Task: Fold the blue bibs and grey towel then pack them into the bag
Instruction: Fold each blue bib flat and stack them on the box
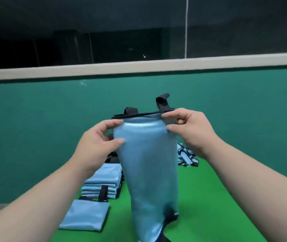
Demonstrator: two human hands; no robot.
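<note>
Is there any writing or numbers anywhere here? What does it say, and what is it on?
No word or number here can be read.
Black tab near the bottom of the raised blue bib: a tiny white mark, too small and blurred to read.

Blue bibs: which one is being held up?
The long unfolded bib in the middle; left hand and right hand pinch its top corners. The folded stack and the single folded bib lie on the green table.
</note>
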